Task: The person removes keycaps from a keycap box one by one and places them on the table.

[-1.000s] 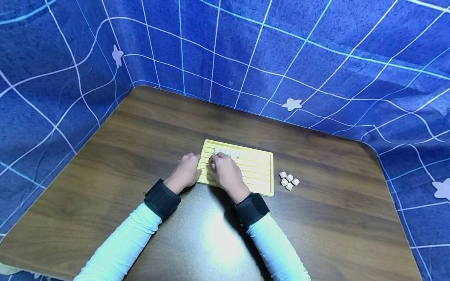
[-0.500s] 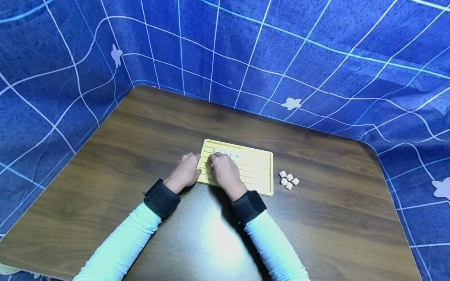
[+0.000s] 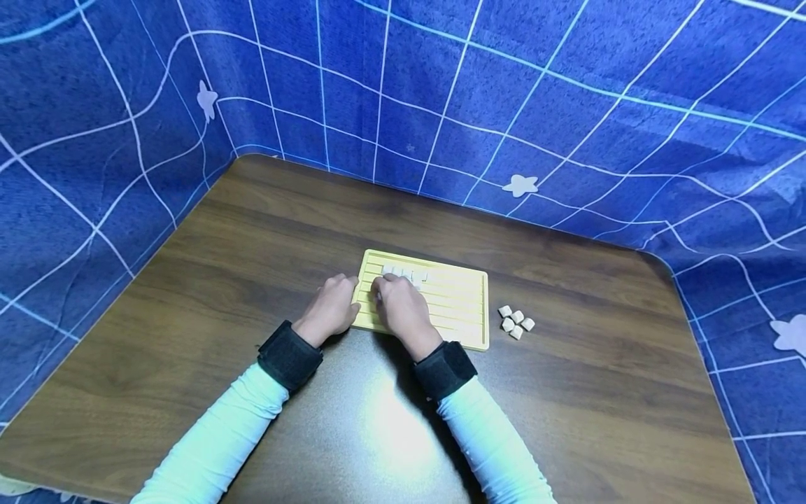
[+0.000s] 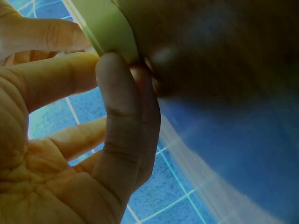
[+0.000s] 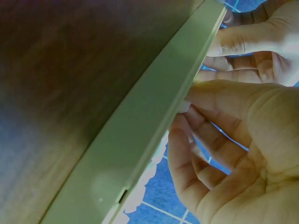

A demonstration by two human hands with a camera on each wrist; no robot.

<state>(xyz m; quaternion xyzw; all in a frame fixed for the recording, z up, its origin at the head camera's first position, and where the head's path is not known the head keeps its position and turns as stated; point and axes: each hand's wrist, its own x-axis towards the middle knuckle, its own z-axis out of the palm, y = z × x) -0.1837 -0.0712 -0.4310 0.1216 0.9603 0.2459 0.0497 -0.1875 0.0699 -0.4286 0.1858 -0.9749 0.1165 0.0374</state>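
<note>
A yellow slotted tray (image 3: pixel 456 304) lies on the dark wooden table (image 3: pixel 252 238). A short row of white tiles (image 3: pixel 406 273) sits in its far slot. My left hand (image 3: pixel 349 290) grips the tray's left edge; in the left wrist view its fingers (image 4: pixel 117 74) curl against the tray rim (image 4: pixel 107 28). My right hand (image 3: pixel 380 292) rests over the tray's left part, and in the right wrist view its thumb and fingers pinch a small white tile (image 5: pixel 184 106) just above the tray (image 5: pixel 154 130). What lies under the right palm is hidden.
Several loose white tiles (image 3: pixel 515 323) lie in a small cluster on the table, right of the tray. A blue cloth (image 3: pixel 504 91) with white lines and stars walls in the table's far and side edges.
My right hand has crept a little to the left and away over the tray. The left hand keeps its hold on the tray edge.
</note>
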